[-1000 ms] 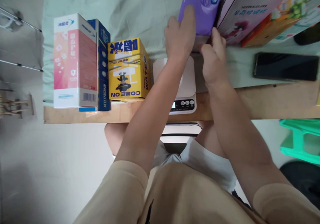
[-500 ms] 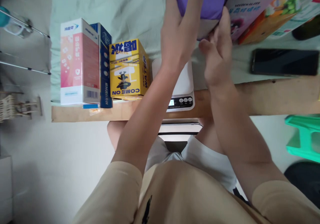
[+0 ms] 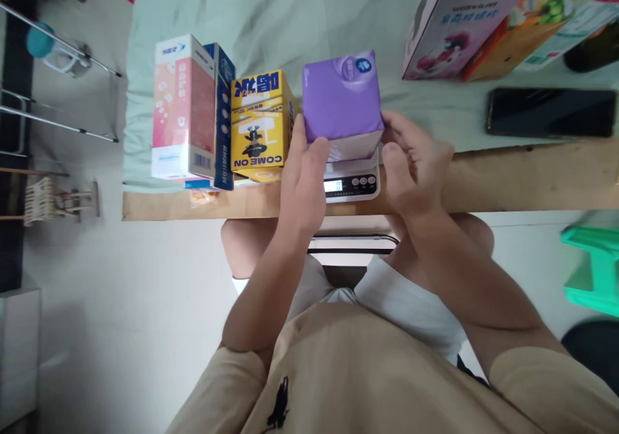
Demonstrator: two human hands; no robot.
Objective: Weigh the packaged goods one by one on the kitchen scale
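A purple tissue pack point(image 3: 342, 98) is over the small white kitchen scale point(image 3: 351, 187), covering most of its platform; whether it rests there I cannot tell. The scale's lit display seems to read 0. My left hand point(image 3: 304, 182) presses its fingers along the pack's lower left side, with the thumb at the front edge. On the opposite side, my right hand point(image 3: 418, 163) has its fingertips against the pack's right edge, so the pack is held between both hands. Close by on the left stands a yellow box point(image 3: 256, 124) printed "COME ON".
A dark blue box point(image 3: 225, 118) and a pink-and-white box point(image 3: 181, 111) stand farther left. At right are a pink box point(image 3: 449, 40), an orange box point(image 3: 512, 44) and a phone point(image 3: 551, 111). A green stool point(image 3: 592, 269) is beyond the table's wooden edge point(image 3: 532, 175).
Both hands have brought the purple tissue pack nearer and down over the scale, away from the boxes at the right. My view has shifted slightly.
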